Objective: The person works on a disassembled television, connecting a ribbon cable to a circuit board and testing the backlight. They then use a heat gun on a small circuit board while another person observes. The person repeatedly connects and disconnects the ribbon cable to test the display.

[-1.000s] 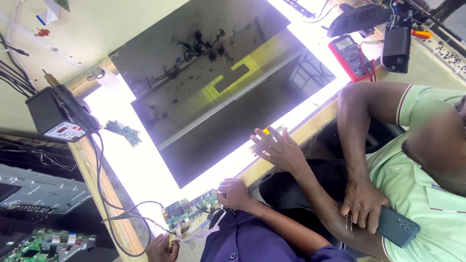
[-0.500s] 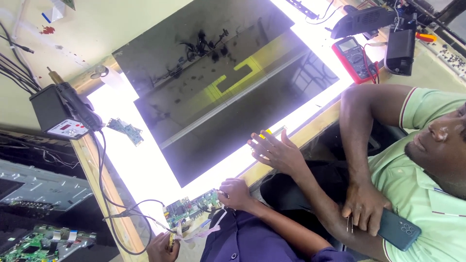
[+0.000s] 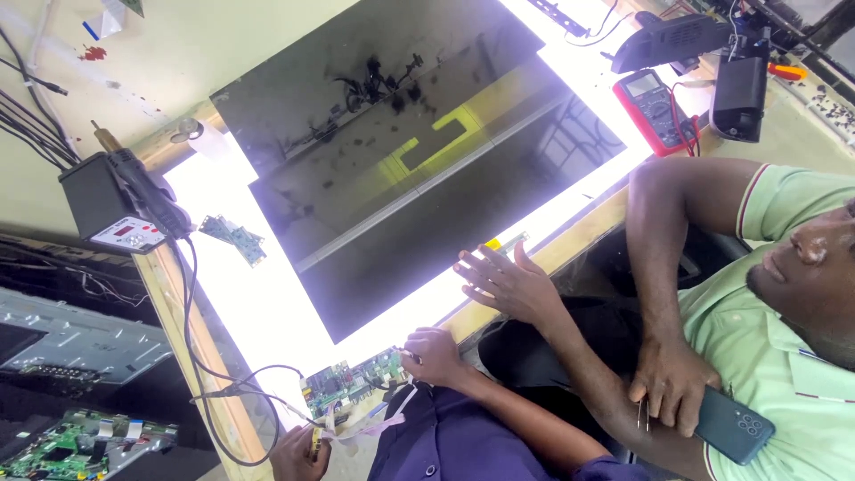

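Two hands of the wearer show at the bottom edge: the right hand (image 3: 435,354), curled closed, rests on the end of a green circuit board (image 3: 349,385) at the near rim of the lit panel (image 3: 267,303), while the left hand (image 3: 298,452) pinches a pale flat ribbon cable (image 3: 361,431) running from that board. Beside them a co-worker's open hand (image 3: 503,281) lies spread on the dark screen sheet (image 3: 419,169), the other hand clasping a phone (image 3: 732,426); a red multimeter (image 3: 653,98) and a black soldering station (image 3: 111,207) stand farther off.

Glossy dark glass panel (image 3: 419,169), matt green circuit board (image 3: 352,385), red plastic multimeter (image 3: 655,98), bare wooden bench edge (image 3: 183,321)
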